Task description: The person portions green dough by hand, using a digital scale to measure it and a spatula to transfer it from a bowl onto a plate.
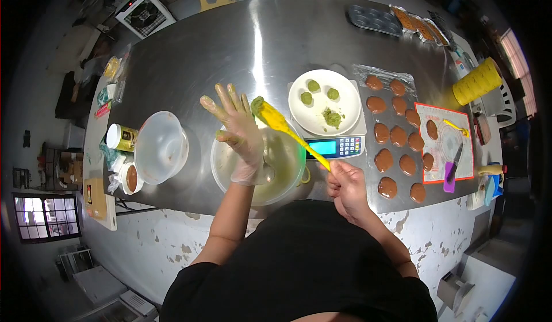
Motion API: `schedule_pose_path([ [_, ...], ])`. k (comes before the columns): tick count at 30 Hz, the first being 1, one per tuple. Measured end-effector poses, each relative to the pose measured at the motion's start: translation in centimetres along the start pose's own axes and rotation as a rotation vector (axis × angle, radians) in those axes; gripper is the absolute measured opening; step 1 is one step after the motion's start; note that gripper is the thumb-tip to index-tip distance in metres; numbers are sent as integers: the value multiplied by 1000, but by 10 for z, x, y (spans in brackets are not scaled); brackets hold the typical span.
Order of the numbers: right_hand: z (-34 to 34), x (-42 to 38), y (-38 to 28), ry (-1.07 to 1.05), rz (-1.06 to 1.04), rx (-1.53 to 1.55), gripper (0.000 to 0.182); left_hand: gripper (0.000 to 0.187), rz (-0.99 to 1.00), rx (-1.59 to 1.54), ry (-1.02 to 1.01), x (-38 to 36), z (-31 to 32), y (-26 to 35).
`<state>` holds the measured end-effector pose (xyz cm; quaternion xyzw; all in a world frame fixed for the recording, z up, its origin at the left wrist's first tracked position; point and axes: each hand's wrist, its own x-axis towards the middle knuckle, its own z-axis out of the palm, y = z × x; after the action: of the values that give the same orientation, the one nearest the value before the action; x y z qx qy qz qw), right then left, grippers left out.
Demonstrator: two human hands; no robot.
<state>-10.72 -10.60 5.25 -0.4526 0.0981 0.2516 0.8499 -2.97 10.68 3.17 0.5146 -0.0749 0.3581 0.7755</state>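
My left hand (237,129), in a clear glove smeared with green paste, is raised with its fingers spread and holds nothing. My right hand (349,188) is bare and closed around the handle end of a yellow spatula (282,125). Green paste (258,104) clings to the spatula's tip, close beside my left fingers. Under both lies a large translucent bowl (290,175) with green residue and a spoon (268,172) in it. Beyond my right hand, a white plate (310,123) rests on a digital scale (345,147), bearing several green balls (313,85) and a crumbly green clump (332,117).
Several chocolate discs (398,136) lie in rows at right, near a red-edged mat (454,121) with a knife (455,160). A yellow roll (477,81) stands beyond. At left are another bowl (162,148) and a jar (121,137). A muffin tin (375,20) sits far right.
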Motion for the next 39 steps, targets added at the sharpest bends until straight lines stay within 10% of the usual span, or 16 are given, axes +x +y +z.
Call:
schedule_pose_path([
  [13,-79,-12,-4,546,-158,-157,23,56,107,1304,-1257,-34,46,-19],
  [39,-118,-5,-32,500,5,-102,21,46,332,1400,-1466,1,58,-77],
])
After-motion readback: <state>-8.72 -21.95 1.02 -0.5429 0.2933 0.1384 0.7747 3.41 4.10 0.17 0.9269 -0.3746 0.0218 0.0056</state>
